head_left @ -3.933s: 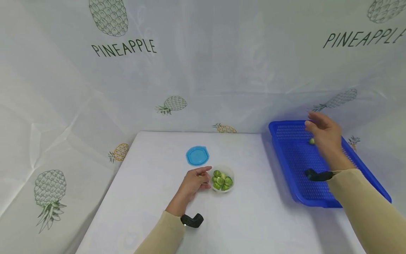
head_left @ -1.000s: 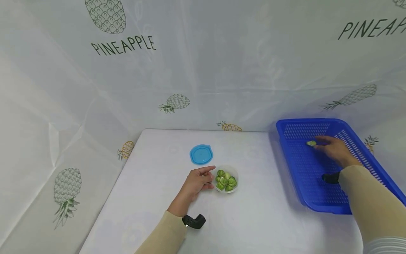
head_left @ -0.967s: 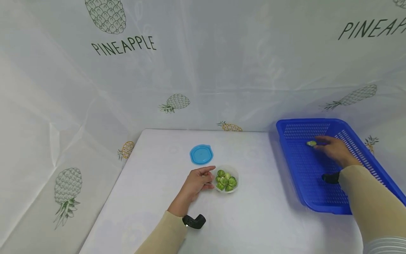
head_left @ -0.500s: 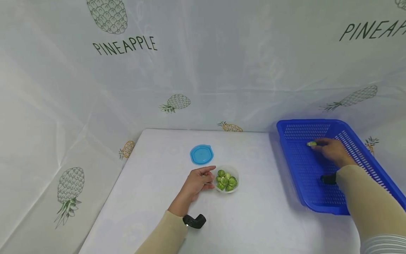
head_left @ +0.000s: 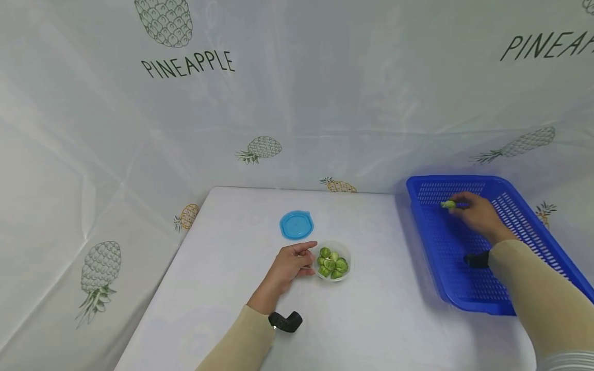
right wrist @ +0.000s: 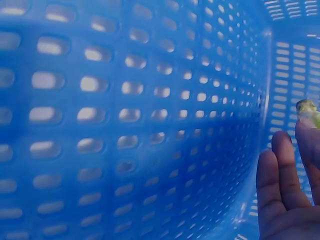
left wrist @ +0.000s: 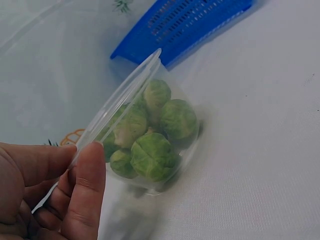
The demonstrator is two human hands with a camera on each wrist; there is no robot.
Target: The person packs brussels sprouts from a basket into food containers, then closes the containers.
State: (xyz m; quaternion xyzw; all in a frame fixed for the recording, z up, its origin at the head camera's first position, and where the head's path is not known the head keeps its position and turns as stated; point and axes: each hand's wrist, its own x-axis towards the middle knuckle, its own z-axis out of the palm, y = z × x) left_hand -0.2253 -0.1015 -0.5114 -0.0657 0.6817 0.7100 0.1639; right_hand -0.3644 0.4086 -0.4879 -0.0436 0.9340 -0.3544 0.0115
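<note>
My left hand (head_left: 287, 265) pinches the rim of a small clear plastic container (head_left: 349, 260) on the white table. Several green Brussels sprouts (left wrist: 155, 157) fill its lower part; the left wrist view shows thumb and fingers on either side of the rim. Over at the right, my right hand (head_left: 478, 214) is inside a blue perforated basket (head_left: 429, 265). Between its thumb and fingertips it holds a single Brussels sprout (head_left: 448, 204), lifted in the basket's far part. In the right wrist view that sprout (right wrist: 308, 111) is partly cut off by the frame's edge.
A blue lid (head_left: 297, 225) lies flat on the table, just behind the container. White sheeting (head_left: 301, 93) printed with pineapples hangs behind the table. The basket's raised walls surround the right hand.
The right hand came down into the basket, took hold of the sprout and has now raised it slightly leftward. The left hand stays at the container; the head view has shifted slightly.
</note>
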